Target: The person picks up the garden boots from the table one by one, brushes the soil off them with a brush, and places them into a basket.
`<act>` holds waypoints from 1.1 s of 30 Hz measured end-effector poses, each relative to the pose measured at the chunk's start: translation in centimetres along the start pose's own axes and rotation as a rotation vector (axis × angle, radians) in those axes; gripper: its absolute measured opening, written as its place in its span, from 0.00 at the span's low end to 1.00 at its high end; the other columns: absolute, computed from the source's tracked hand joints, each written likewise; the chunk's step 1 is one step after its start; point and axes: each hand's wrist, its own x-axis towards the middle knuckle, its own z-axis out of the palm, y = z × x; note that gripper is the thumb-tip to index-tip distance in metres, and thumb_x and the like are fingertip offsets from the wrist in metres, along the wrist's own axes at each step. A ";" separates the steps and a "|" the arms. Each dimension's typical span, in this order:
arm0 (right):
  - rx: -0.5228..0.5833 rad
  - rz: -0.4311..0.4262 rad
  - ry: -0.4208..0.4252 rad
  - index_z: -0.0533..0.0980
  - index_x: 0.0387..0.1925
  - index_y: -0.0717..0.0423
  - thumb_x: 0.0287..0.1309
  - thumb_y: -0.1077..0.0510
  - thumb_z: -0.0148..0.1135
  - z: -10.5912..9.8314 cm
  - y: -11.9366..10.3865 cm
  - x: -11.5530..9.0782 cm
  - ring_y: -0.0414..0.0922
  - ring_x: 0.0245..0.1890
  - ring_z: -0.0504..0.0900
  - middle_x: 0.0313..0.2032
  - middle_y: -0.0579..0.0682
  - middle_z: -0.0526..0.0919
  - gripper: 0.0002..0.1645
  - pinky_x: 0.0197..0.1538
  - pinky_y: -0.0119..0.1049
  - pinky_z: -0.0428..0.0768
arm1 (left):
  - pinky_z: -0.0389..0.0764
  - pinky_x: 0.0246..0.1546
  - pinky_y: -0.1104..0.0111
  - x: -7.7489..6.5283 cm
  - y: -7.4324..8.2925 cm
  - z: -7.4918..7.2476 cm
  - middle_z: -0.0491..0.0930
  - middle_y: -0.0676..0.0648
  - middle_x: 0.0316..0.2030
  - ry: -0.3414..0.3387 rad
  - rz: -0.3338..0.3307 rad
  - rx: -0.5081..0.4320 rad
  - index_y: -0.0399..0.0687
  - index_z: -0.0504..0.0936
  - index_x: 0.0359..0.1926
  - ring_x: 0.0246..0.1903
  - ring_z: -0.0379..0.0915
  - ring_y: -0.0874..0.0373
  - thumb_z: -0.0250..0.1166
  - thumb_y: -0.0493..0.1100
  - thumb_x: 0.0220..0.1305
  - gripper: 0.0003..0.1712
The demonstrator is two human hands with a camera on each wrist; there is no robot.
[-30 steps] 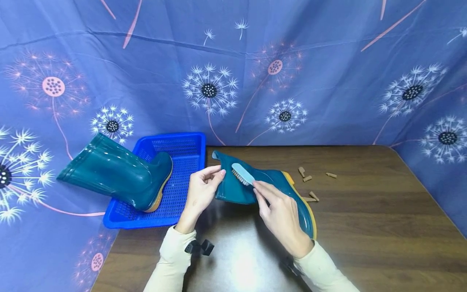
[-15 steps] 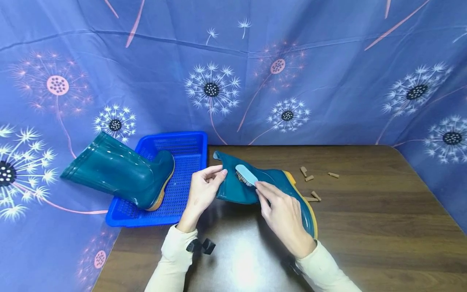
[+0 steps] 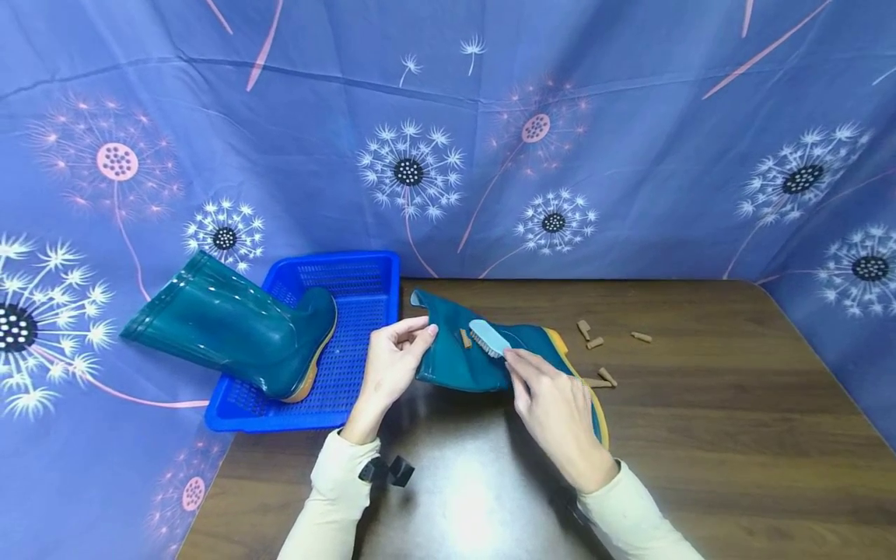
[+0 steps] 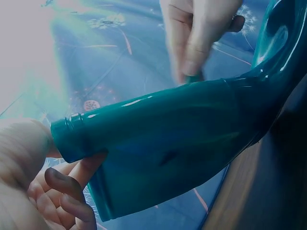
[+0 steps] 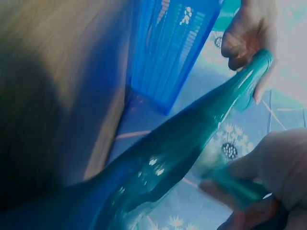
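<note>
A dark green rubber boot (image 3: 455, 365) with a yellow sole lies on its side, its toe pointing toward the front right. My left hand (image 3: 393, 365) grips the top edge of its shaft; in the left wrist view, fingers and thumb take the rim from both sides of the boot (image 4: 168, 143). Between thumb and fingers, my right hand (image 3: 553, 412) holds a small brush (image 3: 488, 336) with a light blue back, bristles down on the shaft. Left of the bristles shows a small tan patch (image 3: 465, 338). My right forearm and hand hide much of the boot's foot.
A matching green boot (image 3: 231, 319) leans in a blue plastic basket (image 3: 301, 424) on the left, its shaft jutting over the side. Several small tan cylindrical pieces (image 3: 595, 342) lie on the wooden table (image 3: 714, 435) right of the boot. A blue patterned cloth (image 3: 630, 140) hangs behind.
The brush in my right hand has moved rightward along the shaft, toward the ankle, and the small tan patch has come into sight. My left hand keeps its grip on the rim.
</note>
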 end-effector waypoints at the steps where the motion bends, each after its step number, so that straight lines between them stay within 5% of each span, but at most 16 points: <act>1: -0.018 0.018 0.006 0.90 0.52 0.52 0.63 0.60 0.75 -0.1 0.1 0.0 0.53 0.25 0.89 0.48 0.52 0.93 0.15 0.16 0.31 0.64 | 0.75 0.29 0.76 0.0 0.0 0.1 0.91 0.34 0.38 -0.001 0.001 -0.004 0.32 0.89 0.54 0.28 0.77 0.69 0.71 0.39 0.70 0.16; 4: -0.022 0.028 0.047 0.90 0.51 0.53 0.64 0.61 0.74 -0.1 0.0 0.2 0.54 0.26 0.90 0.47 0.53 0.93 0.14 0.15 0.33 0.66 | 0.74 0.29 0.77 0.1 0.1 0.1 0.90 0.33 0.39 0.003 -0.005 -0.017 0.32 0.89 0.54 0.28 0.77 0.69 0.72 0.38 0.70 0.16; 7: 0.026 -0.052 0.082 0.89 0.53 0.54 0.63 0.62 0.74 -0.1 -0.4 0.5 0.53 0.29 0.91 0.49 0.53 0.93 0.17 0.17 0.37 0.74 | 0.74 0.28 0.77 0.1 0.1 0.1 0.90 0.32 0.39 0.009 -0.005 -0.027 0.32 0.89 0.54 0.28 0.77 0.68 0.72 0.38 0.70 0.16; 11: 0.024 -0.122 0.031 0.89 0.53 0.54 0.61 0.63 0.75 -0.1 -0.4 0.2 0.51 0.25 0.90 0.48 0.55 0.93 0.18 0.19 0.36 0.77 | 0.74 0.29 0.77 0.1 0.1 0.2 0.90 0.32 0.40 0.002 -0.003 -0.024 0.32 0.89 0.54 0.27 0.76 0.69 0.72 0.39 0.70 0.16; 17: -0.049 0.016 0.010 0.91 0.47 0.57 0.62 0.64 0.74 -0.5 -0.1 0.0 0.56 0.25 0.89 0.43 0.57 0.92 0.12 0.18 0.43 0.76 | 0.74 0.29 0.77 0.1 0.1 0.3 0.90 0.33 0.38 0.007 0.006 -0.032 0.31 0.89 0.53 0.27 0.77 0.70 0.72 0.37 0.69 0.16; 24: 0.014 -0.066 0.041 0.90 0.51 0.56 0.64 0.61 0.73 -0.2 -0.6 0.1 0.52 0.25 0.90 0.46 0.57 0.92 0.14 0.19 0.39 0.77 | 0.72 0.28 0.77 0.1 0.1 0.3 0.90 0.33 0.37 0.009 0.013 -0.035 0.32 0.89 0.53 0.26 0.75 0.70 0.72 0.38 0.69 0.15; 28: -0.044 0.015 -0.015 0.91 0.48 0.56 0.63 0.62 0.73 -0.5 -0.3 -0.3 0.55 0.25 0.89 0.43 0.57 0.92 0.12 0.18 0.41 0.76 | 0.72 0.27 0.76 0.0 0.0 0.3 0.90 0.34 0.37 0.003 0.005 -0.030 0.31 0.89 0.53 0.26 0.75 0.70 0.72 0.38 0.69 0.16; 33: -0.069 0.085 0.065 0.91 0.46 0.57 0.63 0.62 0.73 -1.2 0.5 0.0 0.58 0.28 0.91 0.42 0.56 0.92 0.11 0.19 0.50 0.78 | 0.74 0.29 0.78 0.2 0.1 0.4 0.90 0.33 0.36 0.004 0.018 -0.045 0.30 0.89 0.53 0.27 0.77 0.71 0.71 0.37 0.69 0.15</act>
